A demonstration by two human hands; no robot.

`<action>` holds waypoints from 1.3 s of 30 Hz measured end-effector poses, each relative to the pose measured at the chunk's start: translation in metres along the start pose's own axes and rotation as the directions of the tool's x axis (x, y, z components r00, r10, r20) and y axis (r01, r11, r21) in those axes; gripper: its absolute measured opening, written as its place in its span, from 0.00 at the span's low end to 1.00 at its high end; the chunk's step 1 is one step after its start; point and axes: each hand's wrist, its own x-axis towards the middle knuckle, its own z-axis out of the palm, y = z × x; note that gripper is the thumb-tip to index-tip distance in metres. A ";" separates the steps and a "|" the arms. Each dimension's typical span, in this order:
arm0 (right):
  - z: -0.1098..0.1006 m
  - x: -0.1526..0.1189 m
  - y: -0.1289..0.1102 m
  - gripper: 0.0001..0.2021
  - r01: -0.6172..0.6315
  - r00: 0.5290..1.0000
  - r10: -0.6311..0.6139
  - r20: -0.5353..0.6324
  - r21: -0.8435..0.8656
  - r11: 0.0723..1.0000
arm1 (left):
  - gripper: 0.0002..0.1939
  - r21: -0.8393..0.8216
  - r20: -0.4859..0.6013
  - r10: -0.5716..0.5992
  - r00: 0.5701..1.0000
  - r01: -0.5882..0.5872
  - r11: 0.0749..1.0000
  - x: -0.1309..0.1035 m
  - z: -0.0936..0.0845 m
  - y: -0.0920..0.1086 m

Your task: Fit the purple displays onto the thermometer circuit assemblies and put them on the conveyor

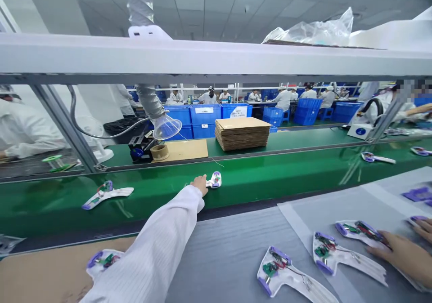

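Observation:
My left hand (200, 184) reaches out over the green conveyor belt. Its fingers are closed on the narrow handle end of an opened white-and-purple device half (215, 180), whose wider head points right. Under my white sleeve (168, 226), a similar half-shell (104, 261) lies partly hidden on brown cardboard. On the grey mat rest more half-shells with green boards and red wires, one in front (280, 271) and one beyond it (337, 253). My right hand does not appear; the two hands at the right edge seem to be another person's.
That person's nearer hand (405, 256) covers the handle of a half-shell (361, 233). More half-shells lie on the belt, left (107, 195) and right (378, 158). Behind stand stacked cardboard (241, 134), a tape roll (159, 152) and an exhaust funnel (167, 126). A white shelf beam (216, 58) crosses above.

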 end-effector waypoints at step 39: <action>0.047 -0.187 -0.334 0.11 0.314 0.612 -0.752 0.246 0.797 0.516 | 0.15 -0.816 0.223 0.085 0.971 0.138 0.561 -0.268 0.014 0.003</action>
